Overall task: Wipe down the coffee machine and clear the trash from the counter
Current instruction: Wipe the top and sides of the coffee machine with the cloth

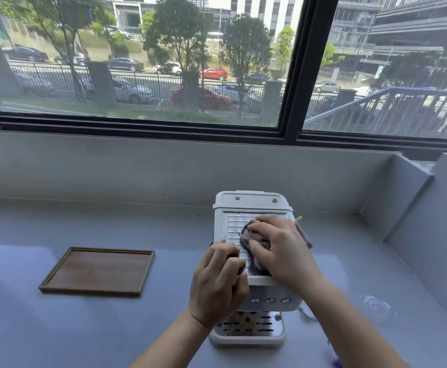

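Pale grey desk (110, 227) surface is being shown stretching below a wide dark-framed window (291, 75), through which a street with parked cars and trees is being seen. Near the middle of the desk, a white coffee machine (251, 205) is being viewed from above, its ribbed metal top plate facing up, three round buttons being shown on its front and a slotted drip tray at its base. Well apart to its left, a flat brown wooden tray (97, 272) is being left lying on the desk. On the machine's top plate, a crumpled greyish cloth (254, 241) is being pressed down by the right hand (280, 248), whose fingers are being curled over it in a grasp; a corded edge of the cloth is being left sticking out past the hand's far side. The front left edge of the machine is being gripped by the left hand (217, 285), fingers being bent over the top rim.
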Tool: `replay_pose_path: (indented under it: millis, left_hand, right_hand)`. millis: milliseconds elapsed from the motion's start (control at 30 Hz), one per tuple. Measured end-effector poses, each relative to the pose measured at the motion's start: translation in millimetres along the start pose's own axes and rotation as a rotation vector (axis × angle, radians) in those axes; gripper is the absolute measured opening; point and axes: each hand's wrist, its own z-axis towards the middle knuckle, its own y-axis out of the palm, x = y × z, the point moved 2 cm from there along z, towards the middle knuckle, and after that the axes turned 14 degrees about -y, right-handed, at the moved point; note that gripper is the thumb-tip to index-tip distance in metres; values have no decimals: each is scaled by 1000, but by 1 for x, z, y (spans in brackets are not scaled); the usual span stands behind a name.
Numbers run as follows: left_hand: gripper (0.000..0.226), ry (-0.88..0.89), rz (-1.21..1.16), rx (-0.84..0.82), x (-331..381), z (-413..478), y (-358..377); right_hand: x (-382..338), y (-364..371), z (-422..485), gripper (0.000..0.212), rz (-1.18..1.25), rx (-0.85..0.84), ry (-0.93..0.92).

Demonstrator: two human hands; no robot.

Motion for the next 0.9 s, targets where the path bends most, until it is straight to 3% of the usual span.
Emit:
replay_pose_path:
  millis: [133,267,433,600,800,900]
  left_hand:
    - [12,8,-6,-2,-2,-1,1]
    - [12,1,2,14,-2,1,2]
    - [18,-5,0,13,-1,-1,0]
    - [18,-24,12,8,-3,-3,0]
    - [23,-33,1,6,-3,-7,-3]
    - [22,-13,21,-6,-8,-8,-3]
  right_hand:
    - [2,-1,-13,23,0,-53,-52]
    - [6,-5,-11,21,-42,25,39]
    - [-5,3,-9,20,-10,-72,-71]
    - [10,-8,-7,17,-22,-37,34]
    - [-16,17,7,34,-29,-102,-103]
    - [3,-2,-13,33,-40,-61,-61]
